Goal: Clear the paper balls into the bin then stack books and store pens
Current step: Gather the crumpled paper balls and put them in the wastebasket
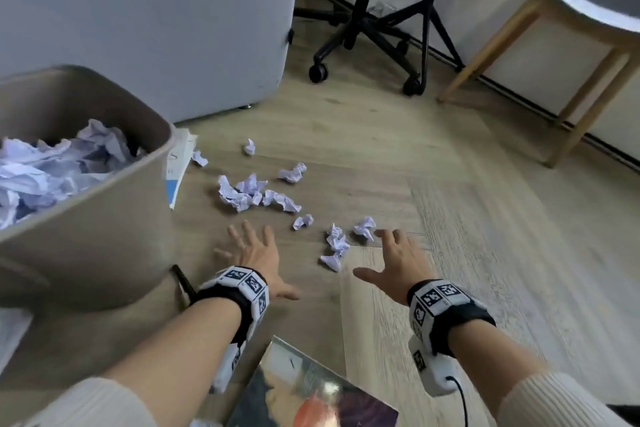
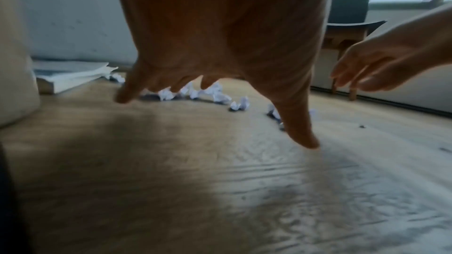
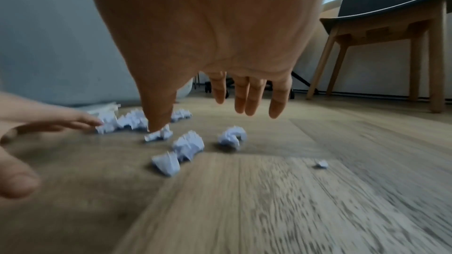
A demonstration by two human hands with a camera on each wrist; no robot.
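Above the floor [image 1: 450, 184], left hand [image 1: 254, 253] and right hand [image 1: 398, 263] spread, empty, near paper balls [image 1: 256, 192]; bin [image 1: 86, 218] at left

The head view looks down at the floor [image 1: 381, 149]; both wrist views skim low along it, sharing the paper balls [image 3: 188, 142] ahead.

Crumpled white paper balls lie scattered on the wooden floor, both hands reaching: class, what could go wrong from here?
1. The open left hand and right hand may scatter the crumpled white paper balls.
2. The beige plastic bin already holds much paper; more might spill.
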